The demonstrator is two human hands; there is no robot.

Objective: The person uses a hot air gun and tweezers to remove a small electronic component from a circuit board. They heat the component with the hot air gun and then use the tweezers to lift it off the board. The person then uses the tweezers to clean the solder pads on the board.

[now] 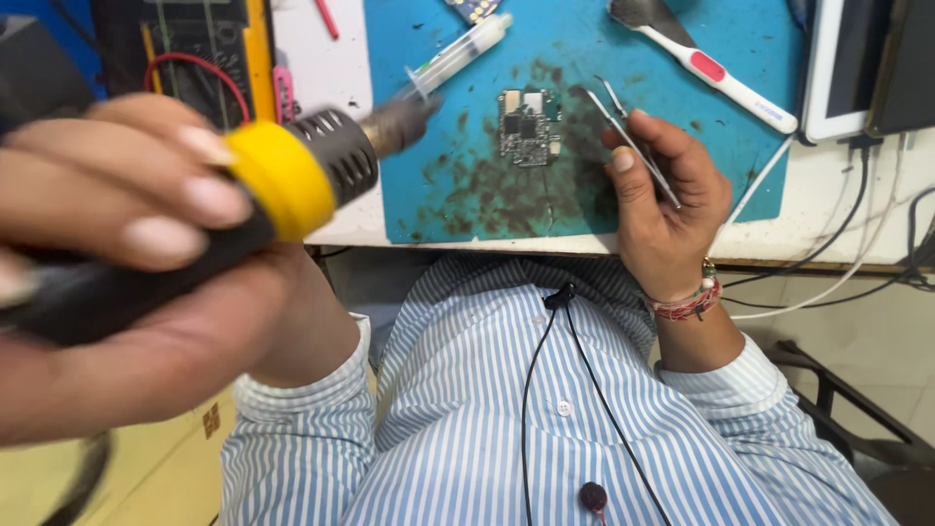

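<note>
L hand (pixel 127 224) is close to the camera, blurred, fingers clenched around the black handle of a hot-air gun (pixel 292 175). The gun has a yellow collar, a vented metal barrel and a nozzle. The nozzle tip hangs over the blue mat (pixel 565 58), up-left of the circuit board (pixel 527 126) and well apart from it.

R hand (pixel 667 209) sits right of the board, grasping thin metal tweezers (pixel 628 141) between thumb and fingers. The tweezer tips point up-left and end just right of the board's top edge; can't tell if they touch it. A red thread band circles the wrist.

The board lies flat near the mat's centre, amid dark burn and flux stains that spread below and to the right of it.

Above-left of the board: a clear syringe (pixel 458 54) lying slantwise on the mat, near the nozzle. Above-right of the board: a white brush with a red grip patch (pixel 716 73). Far left of the board, off the mat, a multimeter (pixel 200 44) w/ red lead. Far right of the board: white cables on the table (pixel 828 229).

Below the board, a blue-striped shirt (pixel 467 409) w/ a black clip mic wire.
</note>
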